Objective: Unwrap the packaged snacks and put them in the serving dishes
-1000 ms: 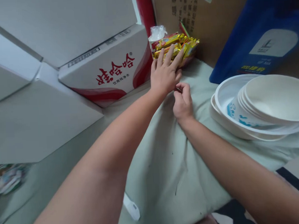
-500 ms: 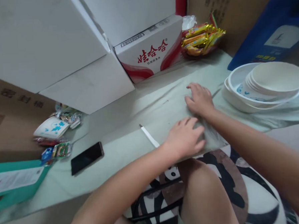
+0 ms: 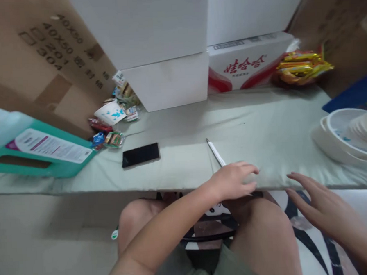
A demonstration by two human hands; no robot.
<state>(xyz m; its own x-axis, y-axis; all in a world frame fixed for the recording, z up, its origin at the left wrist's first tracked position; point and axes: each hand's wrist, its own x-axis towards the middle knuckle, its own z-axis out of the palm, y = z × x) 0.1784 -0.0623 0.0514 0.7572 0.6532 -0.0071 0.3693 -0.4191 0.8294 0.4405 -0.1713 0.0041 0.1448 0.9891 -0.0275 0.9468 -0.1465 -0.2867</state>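
At the table's front edge, my left hand (image 3: 235, 180) hangs with its fingers apart and nothing in them. Just behind its wrist lies a slim white pen-like stick (image 3: 215, 153) with a dark tip; the hand covers its near end. My right hand (image 3: 319, 202) is further right, open and in front of the edge, thumb and fingers spread over the patterned fabric below. A black phone (image 3: 140, 155) lies flat to the left of the white stick. All of these are on or beside the table with its pale green cloth (image 3: 185, 166).
White cartons (image 3: 171, 80) and a red-and-white water box (image 3: 247, 64) stand at the back. Yellow-wrapped snacks (image 3: 303, 67) sit right of them. At right is a white basin (image 3: 331, 142) with stacked bowls. A green jug (image 3: 61, 160), a paper cup (image 3: 111, 113) and wrapped snacks (image 3: 114, 139) are left.
The view has turned left. My right hand has drawn back from the tabletop to the front edge and moved apart from my left hand, which stays near the white stick.
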